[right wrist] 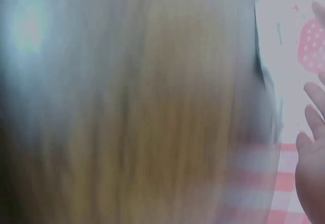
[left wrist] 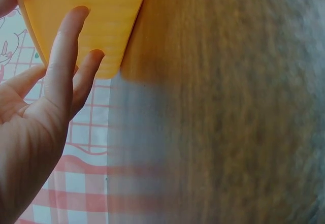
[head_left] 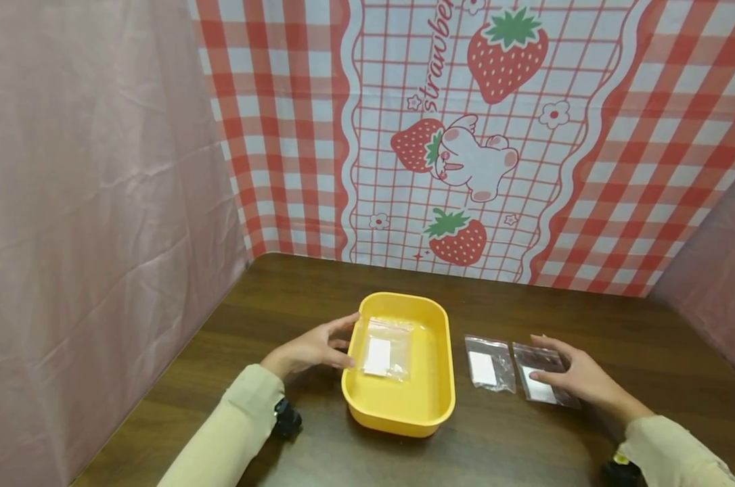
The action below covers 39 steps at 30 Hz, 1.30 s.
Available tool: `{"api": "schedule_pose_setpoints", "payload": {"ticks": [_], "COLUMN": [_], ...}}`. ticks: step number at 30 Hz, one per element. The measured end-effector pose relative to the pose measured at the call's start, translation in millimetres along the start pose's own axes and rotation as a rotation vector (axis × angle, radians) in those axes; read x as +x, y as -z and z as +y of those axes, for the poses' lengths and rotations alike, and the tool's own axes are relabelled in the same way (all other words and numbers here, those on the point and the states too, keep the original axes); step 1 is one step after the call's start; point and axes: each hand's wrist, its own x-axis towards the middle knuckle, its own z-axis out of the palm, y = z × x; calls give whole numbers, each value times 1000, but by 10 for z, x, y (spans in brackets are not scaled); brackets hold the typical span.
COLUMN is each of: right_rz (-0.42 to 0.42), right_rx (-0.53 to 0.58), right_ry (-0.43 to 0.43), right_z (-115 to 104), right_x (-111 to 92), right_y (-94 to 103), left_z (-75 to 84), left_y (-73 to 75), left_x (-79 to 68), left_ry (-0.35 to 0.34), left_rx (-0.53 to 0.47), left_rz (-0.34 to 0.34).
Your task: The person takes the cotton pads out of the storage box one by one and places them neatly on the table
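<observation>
A yellow rectangular tray (head_left: 398,412) stands on the table, with a clear zip bag (head_left: 387,348) holding a white card inside it. At the tray's left side, my left hand (head_left: 315,348) touches the rim and outer wall with spread fingers; the left wrist view shows two fingertips (left wrist: 78,13) against the yellow wall. Over the rightmost zip bag (head_left: 541,392), my right hand (head_left: 581,375) spreads its thumb and fingers across the plastic. Whether they press on it cannot be told. Another zip bag (head_left: 489,365) with a white card lies between the tray and that bag.
The brown wooden table (head_left: 306,284) ends at a strawberry-print checked cloth (head_left: 380,182) behind. A pink curtain (head_left: 112,203) hangs at the left, and another pinkish cloth (head_left: 708,270) at the right. Dark wrist cameras (head_left: 287,419) sit below both wrists.
</observation>
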Motion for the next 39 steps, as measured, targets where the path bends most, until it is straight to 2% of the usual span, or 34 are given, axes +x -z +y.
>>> {"api": "schedule_pose_setpoints", "payload": {"ticks": [7,14,18,24,33,39], "right_rz": [105,146,151,126,130,146], "right_rx": [78,233,295,306,253,270], "right_ry": [-66,-124,-123,-111,-78,-60], "right_z": [-125,-266,-340,-441,-631,-775], "right_x": [46,106,134,193,324,434], "right_y": [-95,-167,-175,-195,-214,-284], "left_z": [-2,2,-3,-3,-5,0], "left_y": [4,6,7,3,0,0], "left_x": [-4,-11,-2,0,0,-6], "left_ry": [1,2,-2,-1,2,4], "left_rx": [-2,-5,-6,-6,-2,-6], "left_rz": [-3,-2,-4,1,3,4]}}
